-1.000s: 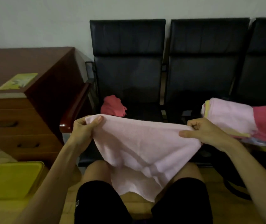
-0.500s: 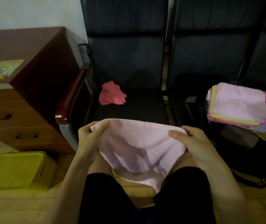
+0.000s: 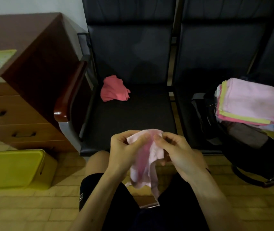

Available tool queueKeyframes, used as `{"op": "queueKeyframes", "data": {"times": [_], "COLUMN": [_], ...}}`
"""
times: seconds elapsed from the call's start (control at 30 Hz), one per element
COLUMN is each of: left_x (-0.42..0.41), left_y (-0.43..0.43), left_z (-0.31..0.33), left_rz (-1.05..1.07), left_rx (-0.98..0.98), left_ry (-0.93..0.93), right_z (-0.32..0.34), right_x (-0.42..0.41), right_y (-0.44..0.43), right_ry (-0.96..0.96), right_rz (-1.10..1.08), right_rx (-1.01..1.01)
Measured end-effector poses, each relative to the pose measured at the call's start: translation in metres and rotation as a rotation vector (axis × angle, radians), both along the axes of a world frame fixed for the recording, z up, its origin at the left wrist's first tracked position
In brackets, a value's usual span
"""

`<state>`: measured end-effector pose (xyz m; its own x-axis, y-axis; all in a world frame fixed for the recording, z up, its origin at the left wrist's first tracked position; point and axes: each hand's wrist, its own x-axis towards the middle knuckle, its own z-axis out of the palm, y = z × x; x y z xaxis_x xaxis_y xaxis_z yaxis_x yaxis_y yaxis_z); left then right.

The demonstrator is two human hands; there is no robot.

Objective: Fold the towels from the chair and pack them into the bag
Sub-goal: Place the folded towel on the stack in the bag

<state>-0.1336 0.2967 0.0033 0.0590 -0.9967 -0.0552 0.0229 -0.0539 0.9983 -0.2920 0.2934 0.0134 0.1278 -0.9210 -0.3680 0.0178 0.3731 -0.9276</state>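
Mid-fold: left hand (image 3: 124, 152) and right hand (image 3: 178, 152) pinch together the corners of the pale pink towel (image 3: 149, 157), held over the lap. One red towel (image 3: 113, 90) lies unfolded at the rear left of the chair (image 3: 133, 117) seat. The folded stack (image 3: 249, 100) tops the bag (image 3: 243, 147).

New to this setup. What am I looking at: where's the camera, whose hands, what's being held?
There is no robot here: a person works with bare hands. All the pictures come from one wide-angle camera worn on the person's head, looking down. The left hand and right hand pinch the top of a pink towel together, and the rest of it hangs over the lap. A crumpled red towel lies on the chair. To the right, a stack of folded towels sits on a black bag. A yellow box stands on the floor by a wooden desk.
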Motion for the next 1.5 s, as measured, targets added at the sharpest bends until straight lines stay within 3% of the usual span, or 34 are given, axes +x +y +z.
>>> {"op": "queueKeyframes", "data": {"times": [0.3, 0.53, 0.77, 1.0, 1.13, 1.23, 1.37, 1.43, 1.5], "left_x": [0.001, 0.006, 0.002, 0.012, 0.020, 0.024, 0.034, 0.043, 0.055], "left_y": [0.000, 0.004, 0.000, -0.013, -0.026, -0.032, -0.040, -0.044, -0.050], "left_z": [-0.013, -0.014, -0.023, -0.020, 0.002, 0.023, 0.051, 0.063, 0.070], "left_rz": [-0.117, -0.284, -0.222, -0.208, -0.327, -0.450, -0.618, -0.693, -0.730], "left_rx": [-0.045, -0.100, -0.192, -0.163, -0.128, -0.132, -0.174, -0.200, -0.183], "left_ry": [-0.108, -0.270, -0.427, -0.342, -0.309, -0.265, -0.220, -0.265, -0.334], "right_z": [-0.009, -0.010, -0.012, -0.022, -0.032, -0.036, -0.026, -0.015, 0.003], "right_x": [0.005, 0.005, 0.006, -0.006, -0.019, -0.025, -0.030, -0.031, -0.035], "right_y": [-0.001, -0.004, 0.000, 0.004, -0.008, -0.028, -0.046, -0.052, -0.060], "right_ry": [0.061, -0.056, -0.170, -0.074, 0.140, -0.008, -0.246, -0.102, 0.082], "right_rz": [-0.042, -0.090, -0.105, -0.087, -0.182, -0.100, 0.197, 0.341, 0.361], "right_rx": [0.036, 0.129, 0.143, 0.054, 0.063, 0.078, 0.147, 0.080, -0.137]}}
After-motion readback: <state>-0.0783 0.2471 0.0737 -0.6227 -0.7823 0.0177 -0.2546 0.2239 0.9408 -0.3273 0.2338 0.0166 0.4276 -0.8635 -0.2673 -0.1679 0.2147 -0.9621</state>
